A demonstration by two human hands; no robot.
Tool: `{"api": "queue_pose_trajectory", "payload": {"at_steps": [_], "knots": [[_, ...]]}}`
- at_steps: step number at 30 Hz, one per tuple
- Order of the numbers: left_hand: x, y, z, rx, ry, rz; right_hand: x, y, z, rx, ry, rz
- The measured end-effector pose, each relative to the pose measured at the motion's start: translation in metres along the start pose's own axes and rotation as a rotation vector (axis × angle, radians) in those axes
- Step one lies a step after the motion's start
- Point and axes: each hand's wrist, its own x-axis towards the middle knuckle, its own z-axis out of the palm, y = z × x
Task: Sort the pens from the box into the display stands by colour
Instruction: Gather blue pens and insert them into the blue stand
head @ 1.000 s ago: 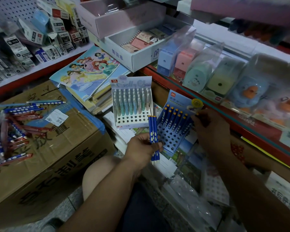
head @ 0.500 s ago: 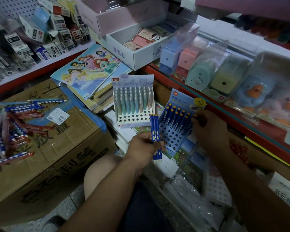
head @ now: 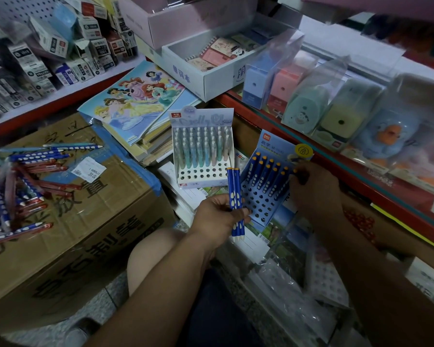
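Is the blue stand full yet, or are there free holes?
Partly full: the stand has pens in its back rows, and its front rows of holes are empty.

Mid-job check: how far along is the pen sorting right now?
Done: the upper rows of the blue perforated display stand hold blue spotted pens; its lower holes are empty. In hand: the left hand holds a few more blue pens, while the right hand works at the stand's right edge, apparently seating one. Left: a loose pile of blue and red pens on the brown cardboard box.
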Motion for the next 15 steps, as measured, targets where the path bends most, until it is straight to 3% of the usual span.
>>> {"api": "queue_pose_trajectory", "payload": {"at_steps": [10,15], "knots": [[0.0,0.0,-0.001,-0.014,-0.008,-0.002,-0.003,-0.001,0.005,-0.015,-0.001,-0.052],[0.0,0.0,-0.001,-0.017,-0.022,-0.011,-0.001,0.004,0.012,-0.132,-0.016,-0.091]]}}
